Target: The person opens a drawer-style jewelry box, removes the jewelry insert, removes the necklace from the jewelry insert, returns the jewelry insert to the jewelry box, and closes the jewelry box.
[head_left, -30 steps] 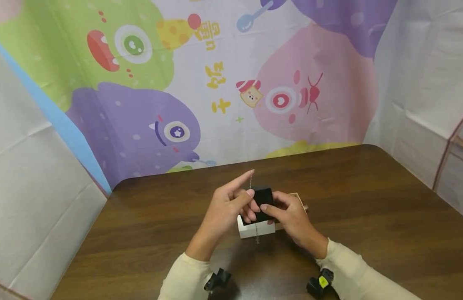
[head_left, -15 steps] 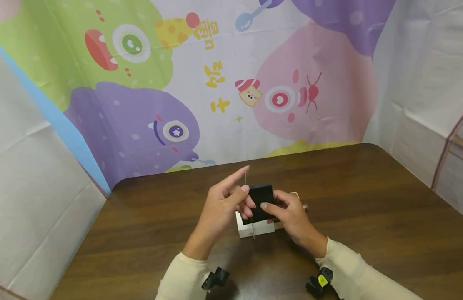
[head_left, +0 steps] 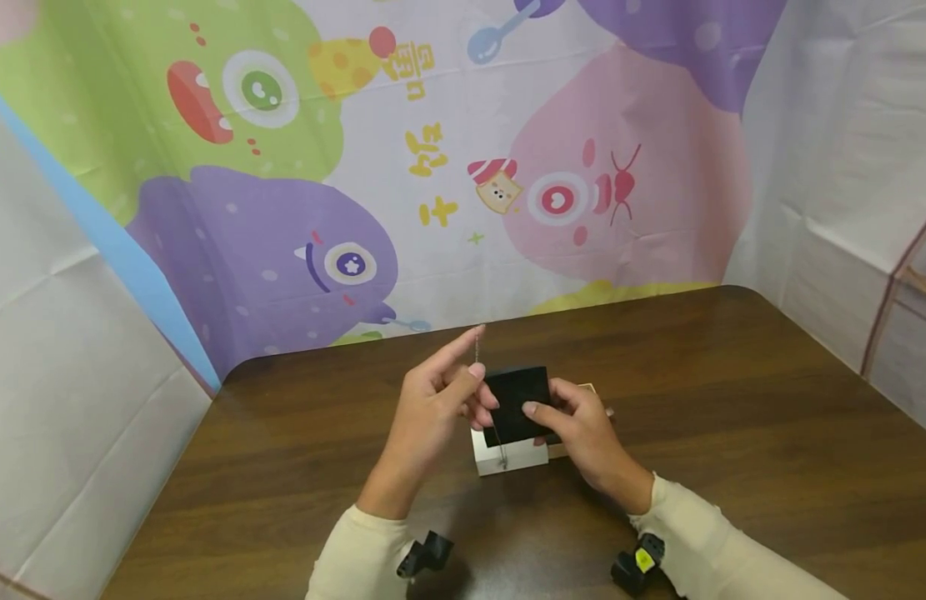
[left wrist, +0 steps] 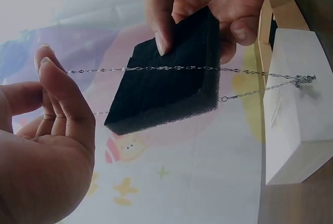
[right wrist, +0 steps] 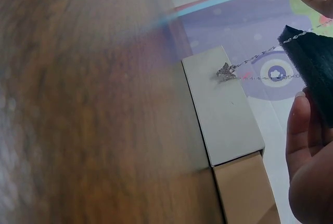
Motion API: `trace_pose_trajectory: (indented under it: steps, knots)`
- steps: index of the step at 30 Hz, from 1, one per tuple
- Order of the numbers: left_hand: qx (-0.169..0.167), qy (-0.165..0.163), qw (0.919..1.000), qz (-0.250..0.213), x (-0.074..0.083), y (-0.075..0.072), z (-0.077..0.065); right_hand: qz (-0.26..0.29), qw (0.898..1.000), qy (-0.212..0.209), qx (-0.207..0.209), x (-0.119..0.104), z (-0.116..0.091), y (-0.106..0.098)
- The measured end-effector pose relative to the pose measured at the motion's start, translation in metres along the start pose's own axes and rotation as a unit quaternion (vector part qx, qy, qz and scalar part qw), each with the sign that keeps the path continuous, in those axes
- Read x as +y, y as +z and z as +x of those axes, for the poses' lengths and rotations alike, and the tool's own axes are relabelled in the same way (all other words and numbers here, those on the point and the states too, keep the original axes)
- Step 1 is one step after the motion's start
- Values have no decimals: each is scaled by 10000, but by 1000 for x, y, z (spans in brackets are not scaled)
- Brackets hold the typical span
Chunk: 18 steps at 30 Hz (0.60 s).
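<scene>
My left hand (head_left: 428, 404) holds a thin silver necklace (left wrist: 177, 68), its index finger stretched out and the thumb pinching the chain. The chain runs past the black foam pad (head_left: 517, 396), and a sparkling pendant (right wrist: 226, 71) hangs from its lower end. In the wrist views the pendant overlaps a white box (right wrist: 223, 109). My right hand (head_left: 590, 433) pinches the square, soft-edged pad by its right side, thumb on the face towards me. The pad is tilted up above the white box, and its far face is hidden in the head view.
A tan box part (right wrist: 247, 190) adjoins the white box on the right, partly behind my right hand. Both rest on the dark wooden table (head_left: 282, 467). A cartoon-printed cloth (head_left: 447, 275) hangs behind the table, with pale sheets at both sides.
My left hand has moved left and slightly up with the necklace, away from my right hand. More of the foam pad's face now shows. The right hand has stayed nearly in place.
</scene>
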<state>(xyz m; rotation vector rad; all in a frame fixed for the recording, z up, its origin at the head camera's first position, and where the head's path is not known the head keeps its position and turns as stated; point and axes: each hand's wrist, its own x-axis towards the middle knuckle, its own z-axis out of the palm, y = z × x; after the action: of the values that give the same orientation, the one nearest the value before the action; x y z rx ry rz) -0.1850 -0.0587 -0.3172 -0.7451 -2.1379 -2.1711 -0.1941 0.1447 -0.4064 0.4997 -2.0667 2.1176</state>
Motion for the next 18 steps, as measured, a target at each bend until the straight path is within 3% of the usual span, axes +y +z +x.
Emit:
trace_pose_trajectory:
  steps: [18]
  knots:
    - [381, 278, 9989, 53, 2, -10, 0, 279, 9992, 88, 274, 0, 1, 1]
